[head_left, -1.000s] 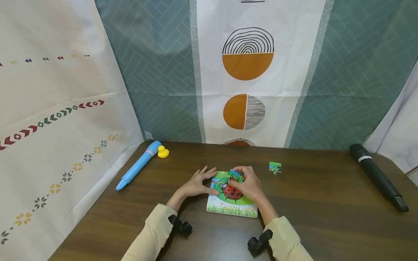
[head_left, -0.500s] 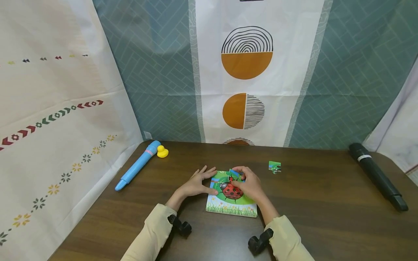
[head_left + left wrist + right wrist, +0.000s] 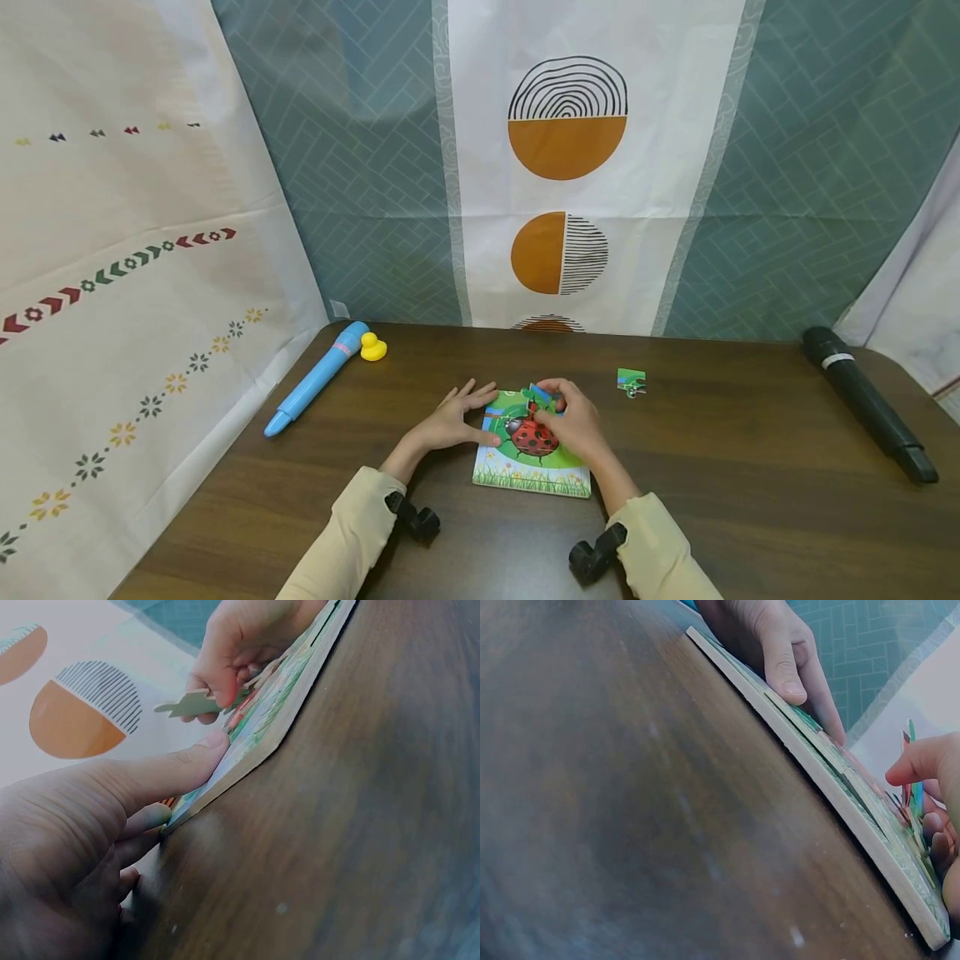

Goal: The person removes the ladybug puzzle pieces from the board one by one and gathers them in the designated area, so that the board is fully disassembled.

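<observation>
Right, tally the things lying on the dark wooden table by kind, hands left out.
Ladybird picture puzzle board: 1
Green puzzle pieces: 2, one pinched by the right hand, one loose
Blue toy microphone: 1
Yellow rubber duck: 1
Black cylinder: 1
Total: 6

No words, numbers or brand marks can be read in any view. The puzzle (image 3: pixel 531 454) shows only a ladybird picture, the wall cloths carry only patterns, and the pale bands on the blue pen (image 3: pixel 317 381) and the black tube (image 3: pixel 866 402) are too small to tell any print.
</observation>
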Action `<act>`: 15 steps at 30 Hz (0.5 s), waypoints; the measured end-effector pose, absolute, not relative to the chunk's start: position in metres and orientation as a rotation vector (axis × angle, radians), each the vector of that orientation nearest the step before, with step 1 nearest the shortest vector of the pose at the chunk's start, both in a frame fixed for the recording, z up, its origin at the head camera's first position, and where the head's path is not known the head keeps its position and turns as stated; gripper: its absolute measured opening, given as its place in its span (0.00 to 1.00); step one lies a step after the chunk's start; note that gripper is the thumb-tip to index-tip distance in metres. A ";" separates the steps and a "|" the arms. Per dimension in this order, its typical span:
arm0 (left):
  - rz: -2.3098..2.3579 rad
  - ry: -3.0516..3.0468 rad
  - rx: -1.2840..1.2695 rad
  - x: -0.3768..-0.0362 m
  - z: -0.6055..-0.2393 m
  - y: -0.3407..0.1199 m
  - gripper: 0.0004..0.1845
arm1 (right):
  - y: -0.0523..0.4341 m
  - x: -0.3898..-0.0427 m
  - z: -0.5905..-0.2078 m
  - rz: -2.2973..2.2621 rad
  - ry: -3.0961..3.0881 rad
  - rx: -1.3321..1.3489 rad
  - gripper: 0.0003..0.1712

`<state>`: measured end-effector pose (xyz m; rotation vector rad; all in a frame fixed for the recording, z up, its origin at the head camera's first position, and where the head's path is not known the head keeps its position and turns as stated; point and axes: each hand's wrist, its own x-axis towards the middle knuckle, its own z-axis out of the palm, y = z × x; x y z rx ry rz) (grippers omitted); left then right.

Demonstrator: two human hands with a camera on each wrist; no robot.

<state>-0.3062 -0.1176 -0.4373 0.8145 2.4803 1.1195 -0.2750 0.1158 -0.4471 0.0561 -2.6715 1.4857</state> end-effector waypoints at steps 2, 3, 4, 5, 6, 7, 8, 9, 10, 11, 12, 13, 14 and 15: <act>1.121 2.480 0.812 -0.307 -0.438 -0.118 0.44 | 0.116 -0.275 -0.447 1.475 -2.680 0.054 0.23; 1.122 2.480 0.811 -0.307 -0.438 -0.118 0.44 | 0.116 -0.275 -0.447 1.466 -2.686 0.055 0.23; 1.123 2.480 0.812 -0.307 -0.438 -0.118 0.44 | 0.116 -0.275 -0.447 1.453 -2.694 0.056 0.23; 1.122 2.480 0.810 -0.307 -0.438 -0.118 0.44 | 0.116 -0.276 -0.447 1.435 -2.704 0.059 0.23; 1.120 2.480 0.808 -0.307 -0.439 -0.118 0.44 | 0.116 -0.276 -0.448 1.420 -2.711 0.063 0.23; 1.118 2.481 0.808 -0.307 -0.439 -0.118 0.45 | 0.116 -0.276 -0.448 1.402 -2.720 0.066 0.22; 1.115 2.482 0.808 -0.308 -0.439 -0.118 0.45 | 0.116 -0.276 -0.448 1.383 -2.727 0.074 0.22; 1.115 2.482 0.810 -0.308 -0.439 -0.118 0.45 | 0.116 -0.276 -0.448 1.371 -2.732 0.078 0.22; 1.116 2.483 0.810 -0.308 -0.440 -0.118 0.45 | 0.116 -0.276 -0.448 1.357 -2.737 0.084 0.22; 1.117 2.484 0.809 -0.308 -0.439 -0.118 0.45 | 0.116 -0.276 -0.448 1.347 -2.742 0.094 0.22; 1.118 2.484 0.805 -0.308 -0.439 -0.118 0.45 | 0.116 -0.275 -0.447 1.342 -2.744 0.102 0.22; 1.119 2.484 0.803 -0.308 -0.439 -0.118 0.45 | 0.116 -0.275 -0.447 1.336 -2.749 0.109 0.22; 1.121 2.482 0.800 -0.307 -0.439 -0.118 0.45 | 0.116 -0.275 -0.447 1.336 -2.751 0.115 0.22; 1.122 2.481 0.800 -0.307 -0.439 -0.118 0.45 | 0.116 -0.274 -0.447 1.340 -2.752 0.117 0.22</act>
